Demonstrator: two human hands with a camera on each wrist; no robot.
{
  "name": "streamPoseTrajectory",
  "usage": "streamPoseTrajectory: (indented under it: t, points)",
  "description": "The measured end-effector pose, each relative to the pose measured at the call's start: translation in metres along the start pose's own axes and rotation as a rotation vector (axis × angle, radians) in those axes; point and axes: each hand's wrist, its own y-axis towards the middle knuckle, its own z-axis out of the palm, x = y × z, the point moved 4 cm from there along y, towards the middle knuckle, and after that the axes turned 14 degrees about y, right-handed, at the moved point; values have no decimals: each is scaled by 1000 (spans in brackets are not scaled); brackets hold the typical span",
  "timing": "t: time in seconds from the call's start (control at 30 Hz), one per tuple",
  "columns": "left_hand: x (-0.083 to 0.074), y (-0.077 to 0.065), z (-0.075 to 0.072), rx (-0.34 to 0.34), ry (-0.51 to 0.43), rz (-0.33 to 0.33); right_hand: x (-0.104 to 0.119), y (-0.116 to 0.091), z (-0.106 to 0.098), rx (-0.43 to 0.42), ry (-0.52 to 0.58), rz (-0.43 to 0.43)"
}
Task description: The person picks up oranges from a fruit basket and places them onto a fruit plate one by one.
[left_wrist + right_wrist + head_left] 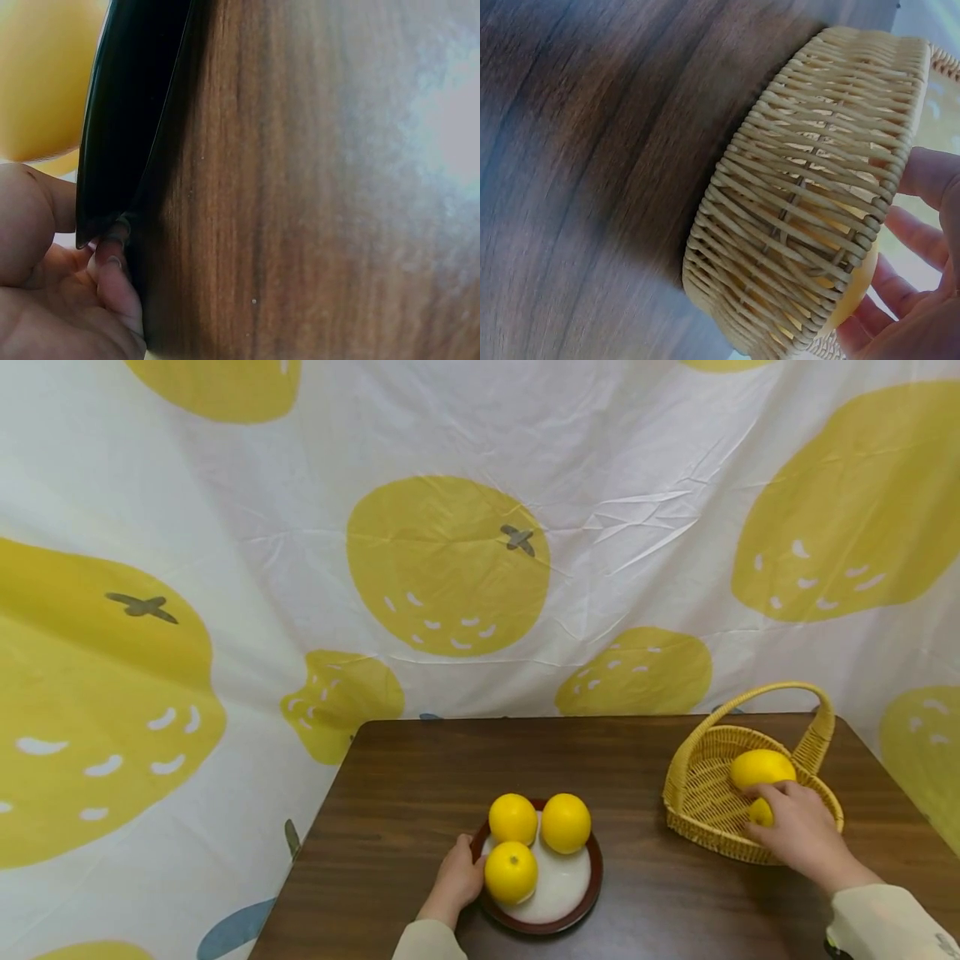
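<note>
My left hand (459, 877) grips the left edge of a white plate (562, 885) with a dark brown rim. In the left wrist view the thumb lies over the rim and the fingertips (116, 281) curl beneath it. Three round yellow fruits (511, 872) sit on the plate, the front one beside my left fingers. At the right, my right hand (806, 831) reaches over the front rim of a wicker basket (708, 835). Its thumb and fingers curl around a yellow lemon (761, 812), mostly hidden by the hand. Another lemon (761, 768) lies just behind it.
The basket's tall arched handle (783, 687) rises over its back. Both plate and basket stand on a dark wooden table (420, 777). Behind the table hangs a white cloth (615, 460) printed with big yellow fruit.
</note>
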Motion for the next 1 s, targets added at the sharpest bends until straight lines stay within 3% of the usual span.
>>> streamPoseTrajectory:
  t: [0.23,0.67,1.0]
  points:
    - [0,0,0,4,-1,-9,-5,4,-3,15,-57,40]
    - [-1,-2,-1,8,-4,-16,-14,5,1,43,-21,113]
    - [-3,-4,-2,15,-10,-31,-18,4,2,38,-15,113]
